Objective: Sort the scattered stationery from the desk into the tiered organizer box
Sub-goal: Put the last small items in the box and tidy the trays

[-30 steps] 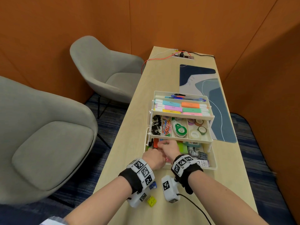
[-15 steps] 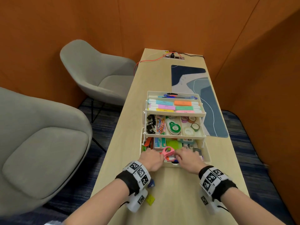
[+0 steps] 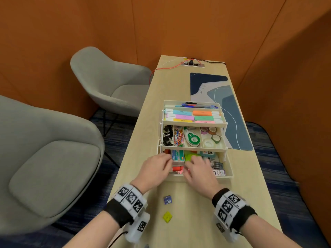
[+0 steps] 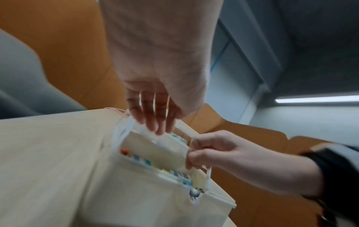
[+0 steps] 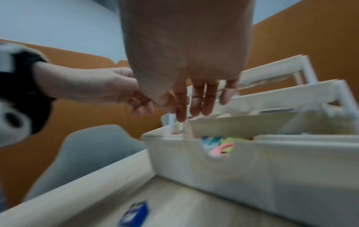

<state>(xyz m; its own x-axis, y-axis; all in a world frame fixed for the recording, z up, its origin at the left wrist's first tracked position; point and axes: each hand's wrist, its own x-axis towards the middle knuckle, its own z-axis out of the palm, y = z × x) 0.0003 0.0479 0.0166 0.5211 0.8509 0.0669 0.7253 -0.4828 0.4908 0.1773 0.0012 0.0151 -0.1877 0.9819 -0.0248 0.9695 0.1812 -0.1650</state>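
The white tiered organizer box (image 3: pixel 228 169) stands open on the desk, its three tiers stepped back. Highlighters and pens fill the top tier, clips and tape rolls the middle one. Both hands reach into the bottom tier. My left hand (image 3: pixel 168 159) hovers at its left end with fingers relaxed and holds nothing; the left wrist view shows those fingers (image 4: pixel 155 122) hanging loose. My right hand (image 3: pixel 189 161) lies over the middle of that tier, fingers (image 5: pixel 196 107) straight. Pink scissors (image 3: pixel 180 171) lie in the bottom tier between the hands, their handle (image 5: pixel 219 149) showing through the front notch.
A small blue box (image 3: pixel 167 200) and a small yellow item (image 3: pixel 167 217) lie on the desk in front of the organizer. A blue desk mat (image 3: pixel 223 97) lies behind the box to the right. Two grey chairs (image 3: pixel 111 86) stand to the left, orange walls all round.
Half a second ago both hands held the pink scissors at the bottom tier's front edge. Now the scissors lie inside that tier and both hands have let go.
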